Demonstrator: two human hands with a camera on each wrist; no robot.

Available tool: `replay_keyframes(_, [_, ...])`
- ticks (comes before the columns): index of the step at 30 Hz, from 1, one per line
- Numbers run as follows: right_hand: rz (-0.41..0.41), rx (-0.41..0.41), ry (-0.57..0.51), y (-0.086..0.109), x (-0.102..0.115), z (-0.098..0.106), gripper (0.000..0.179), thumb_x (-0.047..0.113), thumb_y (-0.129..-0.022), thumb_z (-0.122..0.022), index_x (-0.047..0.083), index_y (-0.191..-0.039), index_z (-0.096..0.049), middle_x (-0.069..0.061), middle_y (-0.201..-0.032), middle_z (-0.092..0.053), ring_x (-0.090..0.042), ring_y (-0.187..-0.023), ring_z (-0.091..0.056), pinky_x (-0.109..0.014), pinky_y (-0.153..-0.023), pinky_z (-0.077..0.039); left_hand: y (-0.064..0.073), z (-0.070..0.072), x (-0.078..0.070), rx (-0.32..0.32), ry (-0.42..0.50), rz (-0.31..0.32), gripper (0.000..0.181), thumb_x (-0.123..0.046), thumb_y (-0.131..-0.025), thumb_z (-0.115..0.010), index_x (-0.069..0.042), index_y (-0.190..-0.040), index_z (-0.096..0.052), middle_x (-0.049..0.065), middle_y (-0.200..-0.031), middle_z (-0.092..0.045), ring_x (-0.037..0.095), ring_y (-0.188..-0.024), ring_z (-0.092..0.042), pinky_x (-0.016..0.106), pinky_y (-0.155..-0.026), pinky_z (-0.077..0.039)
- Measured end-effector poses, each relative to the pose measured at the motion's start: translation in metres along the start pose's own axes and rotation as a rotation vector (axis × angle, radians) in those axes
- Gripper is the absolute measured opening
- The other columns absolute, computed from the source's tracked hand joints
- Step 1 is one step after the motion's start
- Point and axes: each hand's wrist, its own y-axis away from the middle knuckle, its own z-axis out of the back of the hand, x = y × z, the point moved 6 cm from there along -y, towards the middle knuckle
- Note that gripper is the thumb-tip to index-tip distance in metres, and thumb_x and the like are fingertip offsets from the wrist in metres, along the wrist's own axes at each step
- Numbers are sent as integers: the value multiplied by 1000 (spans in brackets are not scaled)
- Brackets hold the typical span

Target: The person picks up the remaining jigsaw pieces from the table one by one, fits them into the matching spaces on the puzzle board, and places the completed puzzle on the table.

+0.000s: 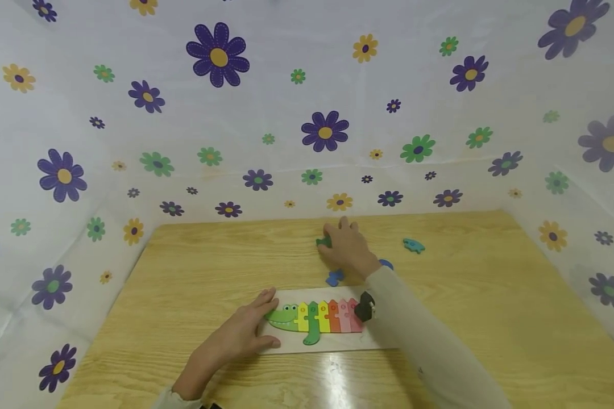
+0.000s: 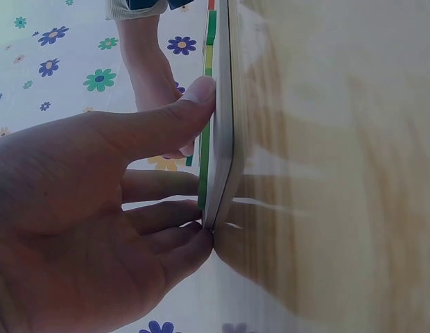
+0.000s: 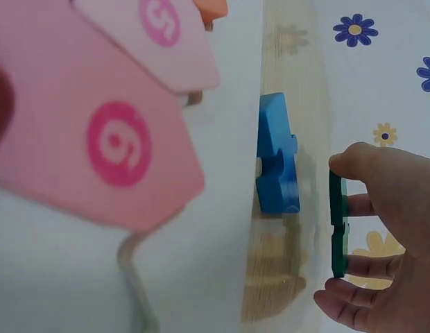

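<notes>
A wooden puzzle board (image 1: 337,342) lies on the table, bearing a crocodile of coloured, numbered pieces with a green head (image 1: 282,319) at its left. My left hand (image 1: 243,332) holds the board's left end, thumb at the near side and fingers at the far side. Beyond the board, my right hand (image 1: 349,250) pinches a dark green puzzle piece (image 3: 337,229) between thumb and fingers, its flat side seen nearly edge-on in the right wrist view. A blue puzzle piece (image 1: 334,277) lies just behind the board. In the right wrist view, a pink piece (image 3: 55,118) marked 6 looms close.
Another blue piece (image 1: 386,264) lies partly hidden behind my right forearm. Further right and back is a teal piece (image 1: 413,245). The wooden table (image 1: 194,267) meets a flower-patterned white cloth (image 1: 266,108) at the back and both sides.
</notes>
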Motion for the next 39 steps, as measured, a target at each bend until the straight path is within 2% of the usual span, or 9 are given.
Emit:
replay_keyframes(4, [27, -18, -25, 4, 1, 7, 41, 41, -100, -61, 13, -129, -59, -16, -117, -45, -31, -101, -44, -37, -72, -48, -1, 1, 0, -5, 7, -12, 82, -31, -86, -84, 7, -149, -47, 19, -166, -27, 37, -153, -25, 57, -121, -27])
replay_keyframes(13, [100, -89, 23, 17, -2, 20, 42, 43, -98, -65, 14, -128, -62, -22, -132, -47, -37, -111, -49, -45, -81, -59, 0, 0, -1, 1, 0, -4, 82, -30, -86, -85, 5, -149, -47, 18, -166, -27, 36, -153, -24, 55, -121, -27])
replay_keyframes(18, [141, -133, -15, 27, -8, 24, 40, 40, -96, -69, 14, -127, -65, -19, -135, -48, -34, -118, -47, -44, -86, -59, 0, 1, -2, 0, 12, 5, 82, -29, -85, -85, 5, -150, -47, 18, -166, -27, 36, -154, -24, 56, -121, -26])
replay_keyframes(25, [200, -155, -57, 42, -10, 31, 36, 37, -94, -73, 13, -121, -69, -15, -134, -48, -34, -118, -48, -43, -86, -58, 0, 1, -3, 0, 17, 8, 82, -29, -86, -85, 5, -150, -47, 18, -166, -26, 35, -154, -23, 54, -122, -25])
replay_keyframes(33, [268, -210, -86, 58, -13, 38, 32, 30, -89, -77, 11, -114, -72, -17, -133, -51, -35, -120, -51, -49, -94, -55, 0, 1, -2, 0, 22, 9, 82, -29, -86, -85, 5, -150, -46, 17, -167, -26, 35, -154, -23, 55, -122, -26])
replay_keyframes(39, [311, -229, -105, 73, -14, 45, 31, 29, -87, -78, 12, -112, -72, -15, -131, -52, -34, -118, -51, -50, -94, -53, -1, 0, -1, -3, 15, 17, 81, -29, -86, -85, 4, -150, -47, 16, -167, -26, 35, -154, -22, 54, -122, -26])
